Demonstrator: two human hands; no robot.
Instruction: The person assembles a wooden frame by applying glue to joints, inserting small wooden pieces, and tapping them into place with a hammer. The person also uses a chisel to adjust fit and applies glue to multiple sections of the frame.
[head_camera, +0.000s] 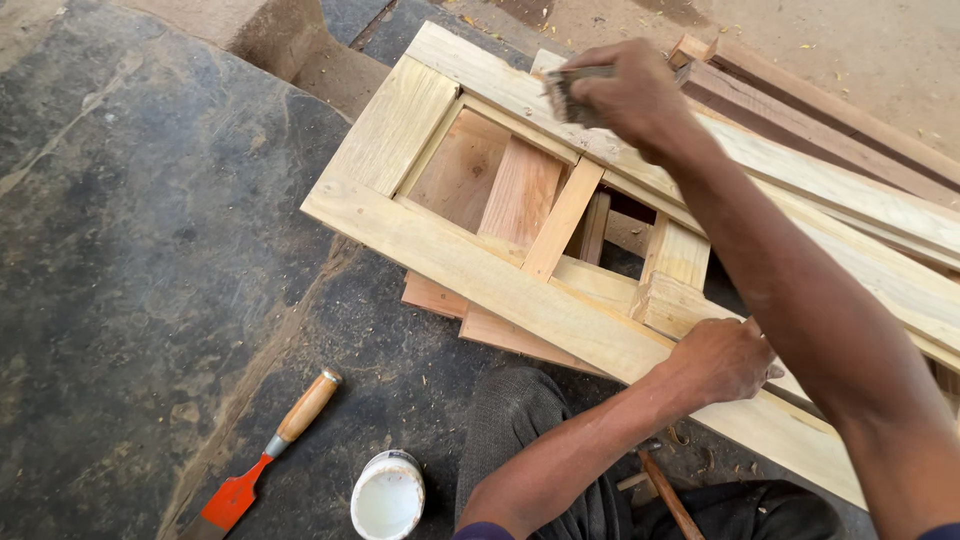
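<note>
Right hand (625, 90) outstretched; left (720, 360) braced.

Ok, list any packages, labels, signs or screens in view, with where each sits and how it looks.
No labels, signs or screens show.
Small round white container: on the dark floor at the bottom edge, between the orange-bladed wooden-handled chisel and the person's knee; open top, white inside, the only package-like thing.
</note>
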